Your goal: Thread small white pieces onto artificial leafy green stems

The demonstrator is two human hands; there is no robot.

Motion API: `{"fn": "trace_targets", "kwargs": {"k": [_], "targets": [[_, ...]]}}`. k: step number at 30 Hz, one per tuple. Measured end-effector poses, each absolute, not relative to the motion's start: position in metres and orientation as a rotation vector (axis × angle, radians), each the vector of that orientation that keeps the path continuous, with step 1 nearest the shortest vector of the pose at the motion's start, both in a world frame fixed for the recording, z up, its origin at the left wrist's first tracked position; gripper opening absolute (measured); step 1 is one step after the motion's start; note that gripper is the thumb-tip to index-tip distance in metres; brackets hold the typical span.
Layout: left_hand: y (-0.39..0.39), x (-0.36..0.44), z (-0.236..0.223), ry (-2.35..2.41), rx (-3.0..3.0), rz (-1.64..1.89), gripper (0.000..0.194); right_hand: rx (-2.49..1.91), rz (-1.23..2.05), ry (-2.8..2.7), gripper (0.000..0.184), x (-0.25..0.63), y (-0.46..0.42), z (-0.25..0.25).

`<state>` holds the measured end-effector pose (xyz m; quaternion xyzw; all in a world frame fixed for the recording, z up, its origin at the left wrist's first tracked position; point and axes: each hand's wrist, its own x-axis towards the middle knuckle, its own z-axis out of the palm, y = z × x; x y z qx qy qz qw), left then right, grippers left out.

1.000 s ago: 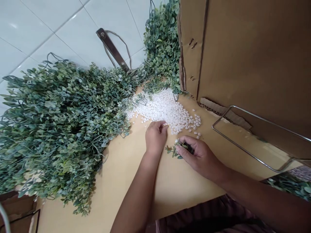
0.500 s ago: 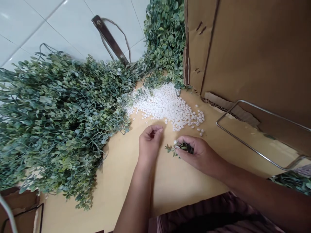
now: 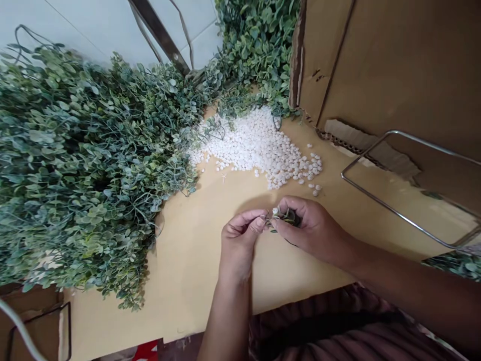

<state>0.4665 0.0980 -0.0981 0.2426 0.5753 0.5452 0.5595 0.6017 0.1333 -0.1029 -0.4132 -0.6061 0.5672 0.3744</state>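
Near the middle of the head view, my right hand [image 3: 313, 225] is closed around a small artificial leafy sprig [image 3: 288, 217]. A small white piece [image 3: 275, 210] shows at the sprig, by the right fingertips. My left hand [image 3: 240, 235] has thumb and forefinger pinched on the sprig's left end. The fingers hide part of the stem. Just beyond both hands lies a spread pile of small white bead-like pieces [image 3: 255, 145] on the tan work surface [image 3: 195, 250].
A large heap of artificial greenery [image 3: 93, 165] fills the left, with more greenery [image 3: 259, 45] at the back. On the right stand a cardboard box [image 3: 394, 65] and a bent metal wire frame [image 3: 394, 210]. A dark strip with a cord [image 3: 161, 37] leans behind the heap.
My left hand has moved right, and its fingertips now meet the sprig in my right hand. The camera view has shifted slightly, bringing the surface's front edge more into sight.
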Motion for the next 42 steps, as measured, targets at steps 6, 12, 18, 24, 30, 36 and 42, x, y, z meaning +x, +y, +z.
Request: {"fn": "trace_targets", "kwargs": {"k": [6,12,18,24,30,36,42], "targets": [[0.1012,0.465,-0.0981,1.353,0.516,1.285,0.026,-1.072,1.463,-1.537,0.013,0.6017,0.1344,-0.0997],[0.1034,0.4657,-0.0974,1.371,0.508,1.278,0.028,-1.081,1.429,-1.555,0.012,0.6011,0.1329,-0.1011],[0.1028,0.4652,-0.0986,1.36,0.506,1.285,0.026,-1.077,1.446,-1.534,0.012,0.6009,0.1337,-0.0992],[0.102,0.4653,-0.0986,1.383,0.537,1.269,0.029,-1.094,1.448,-1.51,0.013,0.5999,0.1343,-0.0974],[0.1013,0.4656,-0.1005,1.394,0.572,1.273,0.026,-1.134,1.431,-1.539,0.013,0.5996,0.1344,-0.0981],[0.1017,0.4643,-0.1006,1.325,0.616,1.25,0.02,-1.151,1.373,-1.576,0.012,0.5985,0.1336,-0.1012],[0.1023,0.4599,-0.1001,1.289,0.663,1.215,0.015,-1.158,1.419,-1.549,0.011,0.5989,0.1332,-0.1019]]}}
